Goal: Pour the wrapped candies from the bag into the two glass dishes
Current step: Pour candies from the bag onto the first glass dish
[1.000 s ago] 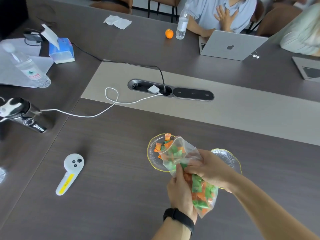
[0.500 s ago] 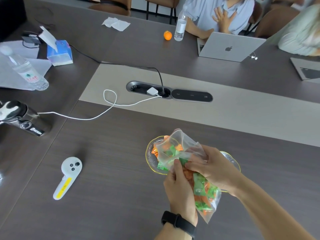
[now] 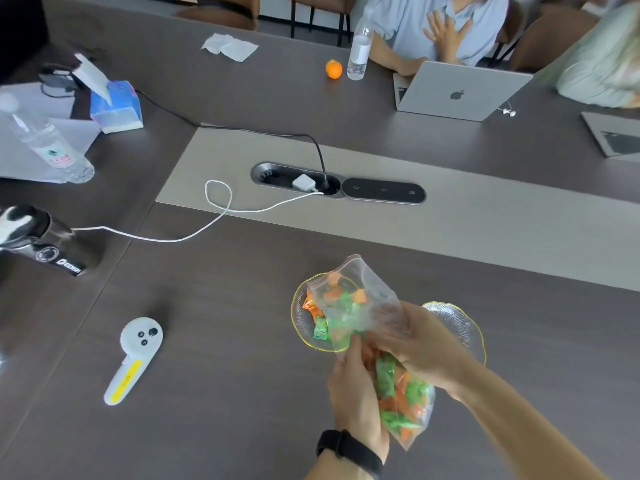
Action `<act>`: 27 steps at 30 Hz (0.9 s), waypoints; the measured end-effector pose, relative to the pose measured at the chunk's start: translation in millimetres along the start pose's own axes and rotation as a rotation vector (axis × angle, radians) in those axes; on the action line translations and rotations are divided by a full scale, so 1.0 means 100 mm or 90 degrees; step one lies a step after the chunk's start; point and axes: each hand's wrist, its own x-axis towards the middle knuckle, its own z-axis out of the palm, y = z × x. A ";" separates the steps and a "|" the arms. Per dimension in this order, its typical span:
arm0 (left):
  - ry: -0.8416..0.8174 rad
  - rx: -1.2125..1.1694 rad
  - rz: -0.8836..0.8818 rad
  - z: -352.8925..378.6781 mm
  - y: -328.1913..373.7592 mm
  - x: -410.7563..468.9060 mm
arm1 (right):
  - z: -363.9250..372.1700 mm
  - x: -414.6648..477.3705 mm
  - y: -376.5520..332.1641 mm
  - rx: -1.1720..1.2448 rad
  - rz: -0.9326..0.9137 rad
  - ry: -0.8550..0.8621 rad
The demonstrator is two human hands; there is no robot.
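A clear zip bag [image 3: 367, 306] of orange and green wrapped candies is tilted with its open mouth over the left glass dish [image 3: 300, 323]. A few candies [image 3: 317, 322] lie in that dish. My left hand [image 3: 353, 393] grips the bag's middle from below, thumb up. From the right, my right hand [image 3: 419, 344] holds the same part of the bag. The bag's lower end, packed with candies, hangs toward me. The right glass dish [image 3: 457, 323] lies partly hidden behind my right hand; the part I see holds nothing.
A white controller [image 3: 133, 355] with a yellow strip lies to the left. A white cable [image 3: 194, 233] runs from a dark device [image 3: 45, 244] to the table's socket box [image 3: 298, 181]. Water bottles, a tissue box [image 3: 116, 105], an orange, laptops and seated people are farther back.
The bag's mouth has risen and swung a little right above the left dish, and more candies have slid toward it. Both hands kept their grip and shifted slightly.
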 end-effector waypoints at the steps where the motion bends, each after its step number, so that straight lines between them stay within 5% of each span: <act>1: -0.004 0.004 0.000 0.01 0.03 -0.02 | -0.01 0.01 -0.02 0.004 0.002 0.002; 9: 0.065 0.058 0.011 -0.04 -0.03 0.01 | 0.07 0.06 0.02 -0.122 -0.007 0.002; 16: 0.056 0.107 0.148 -0.12 -0.05 0.08 | 0.18 -0.06 0.18 -0.025 -0.030 0.039; 27: 0.029 0.115 0.179 -0.07 0.15 -0.10 | 0.16 -0.09 0.09 0.022 -0.080 0.052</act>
